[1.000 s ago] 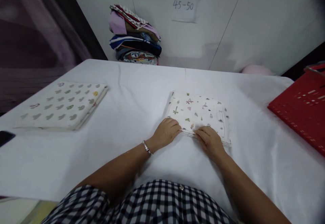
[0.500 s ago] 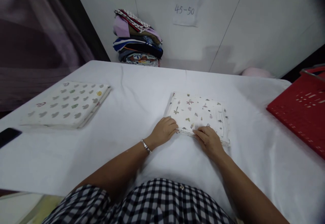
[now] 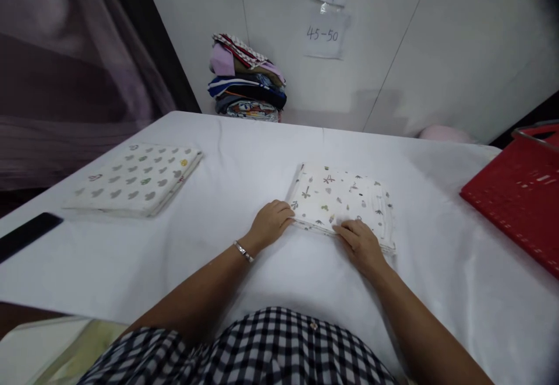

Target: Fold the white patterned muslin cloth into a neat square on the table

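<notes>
A folded white cloth (image 3: 345, 198) with small plant-like prints lies flat in the middle of the table, its layers showing along the near edge. My left hand (image 3: 274, 222) is at its near left corner, fingers closed together on the edge. At the near edge, right of the middle, my right hand (image 3: 360, 242) grips the layers, fingertips on top and the thumb side partly hidden. Farther left rests another folded cloth (image 3: 135, 178), white with rows of grey mushroom-like shapes and a few coloured ones.
The white-covered table (image 3: 244, 158) stands against a wall bearing paper notes (image 3: 325, 34). A pile of folded fabrics (image 3: 248, 79) sits beyond the far edge. A red plastic basket (image 3: 515, 193) is at right, a dark phone-like object (image 3: 28, 233) at left.
My left hand has slid left along the cloth's near edge to its corner. My right hand stays in about the same place. The view has shifted slightly.
</notes>
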The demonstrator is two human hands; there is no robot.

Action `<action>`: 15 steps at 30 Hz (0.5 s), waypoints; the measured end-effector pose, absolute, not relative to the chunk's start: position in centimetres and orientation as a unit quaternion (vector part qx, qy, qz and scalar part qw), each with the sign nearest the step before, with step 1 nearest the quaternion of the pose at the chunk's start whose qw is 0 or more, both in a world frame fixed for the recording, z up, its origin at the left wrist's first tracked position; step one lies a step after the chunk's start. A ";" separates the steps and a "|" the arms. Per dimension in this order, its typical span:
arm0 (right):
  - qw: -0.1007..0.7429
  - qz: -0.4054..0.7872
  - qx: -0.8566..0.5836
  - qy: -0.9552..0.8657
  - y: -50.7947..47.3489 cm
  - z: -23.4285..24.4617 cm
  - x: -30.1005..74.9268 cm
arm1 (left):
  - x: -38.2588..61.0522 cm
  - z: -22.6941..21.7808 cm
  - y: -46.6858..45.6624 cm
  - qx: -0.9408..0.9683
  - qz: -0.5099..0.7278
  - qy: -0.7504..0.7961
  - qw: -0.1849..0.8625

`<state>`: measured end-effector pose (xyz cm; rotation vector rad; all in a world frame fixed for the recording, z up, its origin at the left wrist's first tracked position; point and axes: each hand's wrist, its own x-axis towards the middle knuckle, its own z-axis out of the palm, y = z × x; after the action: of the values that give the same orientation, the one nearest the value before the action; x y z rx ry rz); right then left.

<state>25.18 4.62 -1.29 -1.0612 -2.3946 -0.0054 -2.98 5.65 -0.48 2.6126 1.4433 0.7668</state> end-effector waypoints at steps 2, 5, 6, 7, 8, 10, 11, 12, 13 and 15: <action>0.258 -0.002 -0.392 -0.883 4.6 -1.2 25.2 | -3.1 -0.7 5.6 0.841 0.254 0.476 0.046; 0.258 -0.005 -0.394 -0.882 4.6 -1.3 25.2 | -3.1 -0.9 5.3 0.835 0.257 0.481 0.070; 0.258 -0.004 -0.395 -0.882 4.6 -1.3 25.2 | -3.1 -0.9 5.2 0.833 0.259 0.482 0.079; 0.259 -0.003 -0.395 -0.881 4.6 -1.4 25.2 | -3.2 -0.8 5.1 0.829 0.264 0.484 0.090; 0.261 0.001 -0.395 -0.881 4.5 -1.5 25.1 | -3.2 -0.8 4.9 0.824 0.270 0.486 0.106; 0.270 0.016 -0.397 -0.877 4.3 -1.5 25.0 | -3.4 -0.5 4.7 0.807 0.287 0.493 0.154; 0.275 0.031 -0.398 -0.875 4.2 -1.5 25.0 | -3.5 -0.2 4.6 0.795 0.296 0.496 0.184; 0.277 0.053 -0.401 -0.871 4.2 -1.3 25.0 | -3.5 0.1 4.6 0.782 0.305 0.499 0.215; 0.279 0.083 -0.405 -0.867 4.3 -1.0 25.1 | -3.5 0.4 4.7 0.769 0.314 0.503 0.239; 0.288 0.145 -0.419 -0.849 4.7 -0.3 25.7 | -3.2 1.0 5.1 0.745 0.331 0.519 0.258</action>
<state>25.68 4.66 -0.32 -1.1194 -2.2664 0.3860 -3.23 5.09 1.02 2.0185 1.4076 0.8969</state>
